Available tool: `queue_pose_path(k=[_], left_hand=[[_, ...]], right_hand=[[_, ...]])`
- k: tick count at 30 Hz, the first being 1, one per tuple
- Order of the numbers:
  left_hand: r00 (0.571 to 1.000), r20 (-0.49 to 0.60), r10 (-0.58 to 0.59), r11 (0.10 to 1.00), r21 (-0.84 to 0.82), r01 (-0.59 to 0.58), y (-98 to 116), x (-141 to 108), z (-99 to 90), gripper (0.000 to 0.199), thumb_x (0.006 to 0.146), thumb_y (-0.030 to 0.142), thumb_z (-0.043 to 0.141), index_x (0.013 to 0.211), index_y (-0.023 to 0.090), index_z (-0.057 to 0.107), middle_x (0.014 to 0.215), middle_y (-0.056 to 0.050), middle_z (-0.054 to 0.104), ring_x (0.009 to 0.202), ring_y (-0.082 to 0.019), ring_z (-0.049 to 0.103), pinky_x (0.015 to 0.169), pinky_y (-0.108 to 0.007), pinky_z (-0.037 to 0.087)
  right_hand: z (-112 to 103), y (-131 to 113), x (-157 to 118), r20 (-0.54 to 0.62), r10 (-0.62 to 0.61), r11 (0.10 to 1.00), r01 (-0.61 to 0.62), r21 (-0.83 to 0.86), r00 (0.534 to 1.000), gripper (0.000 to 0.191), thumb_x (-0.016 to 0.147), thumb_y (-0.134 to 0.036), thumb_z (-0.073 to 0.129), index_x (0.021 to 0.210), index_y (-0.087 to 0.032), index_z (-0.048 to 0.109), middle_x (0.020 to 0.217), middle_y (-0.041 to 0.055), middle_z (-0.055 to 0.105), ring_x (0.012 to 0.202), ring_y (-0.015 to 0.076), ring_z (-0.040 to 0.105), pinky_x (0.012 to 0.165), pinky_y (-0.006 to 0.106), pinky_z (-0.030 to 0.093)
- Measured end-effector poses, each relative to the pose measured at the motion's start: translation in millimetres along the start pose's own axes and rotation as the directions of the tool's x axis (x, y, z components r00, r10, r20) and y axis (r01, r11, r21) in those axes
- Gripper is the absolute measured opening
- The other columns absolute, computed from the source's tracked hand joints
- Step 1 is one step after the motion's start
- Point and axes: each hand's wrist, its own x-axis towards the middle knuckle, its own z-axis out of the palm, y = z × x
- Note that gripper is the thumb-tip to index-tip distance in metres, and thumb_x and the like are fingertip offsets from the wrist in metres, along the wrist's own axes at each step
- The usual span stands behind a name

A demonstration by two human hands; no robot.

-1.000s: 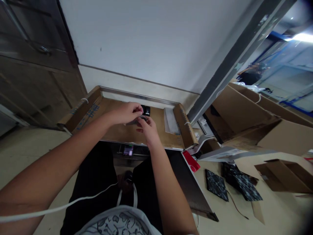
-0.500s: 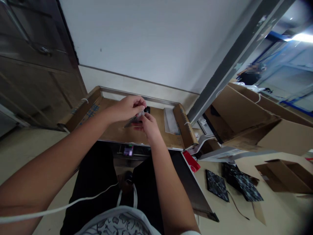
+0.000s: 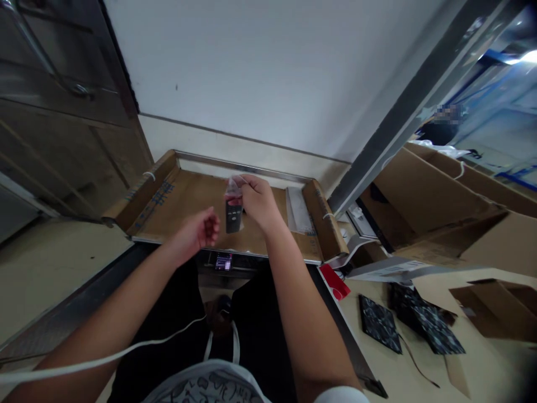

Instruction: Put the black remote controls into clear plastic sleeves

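A small dark remote (image 3: 234, 217) with light buttons hangs in a clear plastic bag (image 3: 235, 183) above the cardboard-lined tray (image 3: 188, 190). My right hand (image 3: 257, 196) pinches the top of that bag. Just left of the remote is my left hand (image 3: 203, 229), its fingers loosely curled and partly blurred, touching neither bag nor remote. On the right part of the tray lies a flat, whitish plastic bag or sheet (image 3: 298, 210).
Open cardboard boxes (image 3: 436, 201) stand at the right. A red item (image 3: 334, 281) and black patterned pads (image 3: 380, 323) lie lower right. A lit screen (image 3: 224, 261) shows beneath the tray. A person (image 3: 440, 129) is far off.
My left hand has come away from the bag and moved down and left. The remote in its bag now hangs upright from my right hand. The view has shifted slightly.
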Motion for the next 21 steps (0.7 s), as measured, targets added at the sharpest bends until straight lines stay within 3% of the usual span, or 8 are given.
queue_pose_path(k=[3, 5, 7, 9, 11, 16, 19, 21], left_hand=[[0.959, 0.121, -0.258, 0.949, -0.155, 0.275, -27.9, 6.1, -9.7, 0.053, 0.096, 0.059, 0.041, 0.09, 0.013, 0.067, 0.091, -0.018, 0.072, 0.072, -0.02, 0.069, 0.057, -0.029, 0.057], [0.972, 0.121, -0.204, 0.935, -0.272, 0.23, -30.9, 15.6, -10.1, 0.053, 0.098, 0.058, 0.039, 0.092, 0.014, 0.068, 0.091, -0.017, 0.073, 0.076, -0.02, 0.07, 0.062, -0.028, 0.059], [0.996, 0.058, -0.073, 0.931, -0.354, 0.089, -24.5, 27.0, -9.5, 0.042, 0.1, 0.049, 0.042, 0.084, 0.018, 0.066, 0.071, -0.008, 0.068, 0.063, -0.015, 0.065, 0.058, -0.025, 0.057], [1.0, 0.025, -0.003, 0.936, -0.353, 0.011, -14.4, 37.6, -9.6, 0.037, 0.101, 0.039, 0.043, 0.077, 0.019, 0.063, 0.056, -0.002, 0.059, 0.049, -0.012, 0.055, 0.05, -0.022, 0.052], [0.999, 0.03, -0.025, 0.957, -0.29, 0.033, -5.4, 45.8, -10.6, 0.035, 0.1, 0.035, 0.043, 0.078, 0.017, 0.065, 0.057, -0.002, 0.061, 0.045, -0.012, 0.053, 0.045, -0.023, 0.048], [0.988, -0.149, 0.031, 0.962, -0.264, -0.07, 2.4, 56.4, -13.9, 0.022, 0.092, 0.022, 0.052, 0.097, 0.012, 0.071, 0.089, -0.009, 0.076, 0.07, -0.015, 0.069, 0.061, -0.024, 0.057], [0.98, -0.196, 0.026, 0.951, -0.297, -0.085, -1.2, 58.2, -14.4, 0.02, 0.089, 0.019, 0.053, 0.1, 0.012, 0.069, 0.094, -0.009, 0.076, 0.076, -0.015, 0.071, 0.067, -0.024, 0.06], [0.978, -0.206, 0.014, 0.94, -0.33, -0.083, -5.1, 57.9, -13.1, 0.019, 0.089, 0.017, 0.053, 0.1, 0.012, 0.068, 0.097, -0.01, 0.076, 0.081, -0.016, 0.072, 0.071, -0.026, 0.061]], right_hand=[[9.8, -4.1, -4.6, 0.074, -0.001, 1.0, 0.0, 0.012, 0.997, 0.017, 0.087, -0.034, 0.07, 0.079, -0.02, 0.069, 0.075, 0.0005, 0.064, 0.078, 0.0185, 0.071, 0.067, 0.031, 0.057], [16.8, -3.9, -14.5, 0.108, -0.018, 1.0, 0.018, -0.004, 0.994, 0.013, 0.088, -0.033, 0.068, 0.082, -0.021, 0.07, 0.082, 0.0012, 0.067, 0.084, 0.0193, 0.071, 0.071, 0.032, 0.058], [21.0, -2.1, -28.4, 0.153, -0.055, 0.996, 0.065, -0.057, 0.987, 0.012, 0.089, -0.027, 0.062, 0.087, -0.023, 0.073, 0.089, 0.0007, 0.069, 0.086, 0.0183, 0.07, 0.075, 0.032, 0.058], [20.6, 1.7, -43.8, 0.205, -0.087, 0.987, 0.112, -0.112, 0.975, 0.019, 0.089, -0.021, 0.057, 0.093, -0.025, 0.075, 0.092, -0.0003, 0.071, 0.087, 0.0175, 0.069, 0.078, 0.032, 0.058], [15.6, 8.7, -58.6, 0.216, -0.095, 0.983, 0.127, -0.136, 0.972, 0.027, 0.087, -0.017, 0.054, 0.099, -0.027, 0.076, 0.096, -0.0008, 0.072, 0.087, 0.0174, 0.068, 0.079, 0.032, 0.057], [-4.9, 46.6, -84.7, -0.078, -0.045, 0.996, 0.039, -0.084, 0.996, 0.04, 0.078, -0.014, 0.061, 0.114, -0.029, 0.071, 0.098, 0.0005, 0.073, 0.074, 0.0166, 0.067, 0.073, 0.033, 0.056], [-14.1, 72.7, -91.2, -0.311, 0.015, 1.0, -0.019, -0.011, 0.95, 0.044, 0.071, -0.015, 0.07, 0.113, -0.028, 0.066, 0.103, 0.0013, 0.072, 0.066, 0.0142, 0.066, 0.062, 0.029, 0.056], [-18.4, 83.6, -92.5, -0.381, 0.12, 0.992, -0.097, 0.08, 0.917, 0.041, 0.068, -0.019, 0.074, 0.107, -0.026, 0.063, 0.099, 0.0015, 0.072, 0.06, 0.0137, 0.066, 0.054, 0.028, 0.055]])
